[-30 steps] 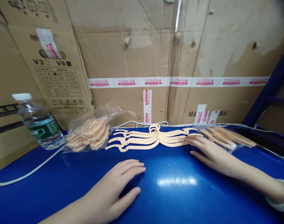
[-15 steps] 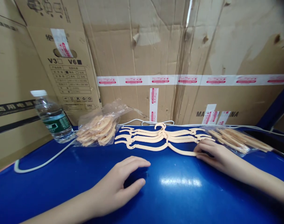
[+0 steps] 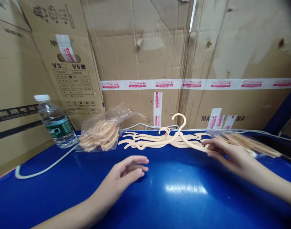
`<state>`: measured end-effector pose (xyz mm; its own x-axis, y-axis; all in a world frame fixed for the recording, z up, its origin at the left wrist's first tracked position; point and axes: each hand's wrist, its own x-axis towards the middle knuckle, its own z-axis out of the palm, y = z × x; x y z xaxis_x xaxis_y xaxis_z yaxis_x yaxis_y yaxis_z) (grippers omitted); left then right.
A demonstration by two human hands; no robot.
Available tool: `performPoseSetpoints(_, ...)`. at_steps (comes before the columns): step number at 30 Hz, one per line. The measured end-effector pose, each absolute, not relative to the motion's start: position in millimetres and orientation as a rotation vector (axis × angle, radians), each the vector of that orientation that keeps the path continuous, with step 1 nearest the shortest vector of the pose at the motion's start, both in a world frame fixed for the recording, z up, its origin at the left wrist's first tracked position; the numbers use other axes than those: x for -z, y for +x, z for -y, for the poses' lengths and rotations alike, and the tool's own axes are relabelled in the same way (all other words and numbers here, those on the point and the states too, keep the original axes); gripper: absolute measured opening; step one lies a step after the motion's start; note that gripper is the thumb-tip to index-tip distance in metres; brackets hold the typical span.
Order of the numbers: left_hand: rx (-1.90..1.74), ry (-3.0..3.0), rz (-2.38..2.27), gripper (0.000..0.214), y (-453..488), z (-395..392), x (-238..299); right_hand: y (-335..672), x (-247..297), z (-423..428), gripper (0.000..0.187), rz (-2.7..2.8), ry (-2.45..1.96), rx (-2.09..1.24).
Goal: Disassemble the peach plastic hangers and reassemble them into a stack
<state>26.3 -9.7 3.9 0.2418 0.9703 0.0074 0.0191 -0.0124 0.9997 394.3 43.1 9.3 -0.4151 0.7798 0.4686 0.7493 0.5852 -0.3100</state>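
My right hand [image 3: 225,156] pinches the right end of a cream plastic hanger [image 3: 157,144], whose hook is tipped up above the rest. Behind and partly under it, several similar hangers [image 3: 145,137] lie in a row on the blue table [image 3: 159,203]. Nearer to me, my left hand [image 3: 130,171] hovers over the table with its fingers apart and nothing in them. It is a little in front of the hangers, touching none of them.
A water bottle [image 3: 56,124] stands at the left, beside a clear bag of cream plastic pieces [image 3: 100,133]. Another bag with long thin pieces [image 3: 248,143] lies at the right. A white cable [image 3: 47,171] runs along the table, and cardboard boxes [image 3: 140,57] wall off the back.
My right hand has raised the nearest hanger, and its hook now stands up above the others. My left hand has shifted slightly left, its fingers less spread.
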Motion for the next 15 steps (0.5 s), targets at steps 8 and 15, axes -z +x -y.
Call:
performPoseSetpoints(8, -1.252, 0.869, -1.069, 0.065, 33, 15, -16, 383, -12, -34, 0.019, 2.248, -1.075, -0.003)
performPoseSetpoints(15, -1.034, 1.487, -1.074, 0.075, 27, 16, -3, 373, -13, -23, 0.017, 2.360, -0.994, -0.096)
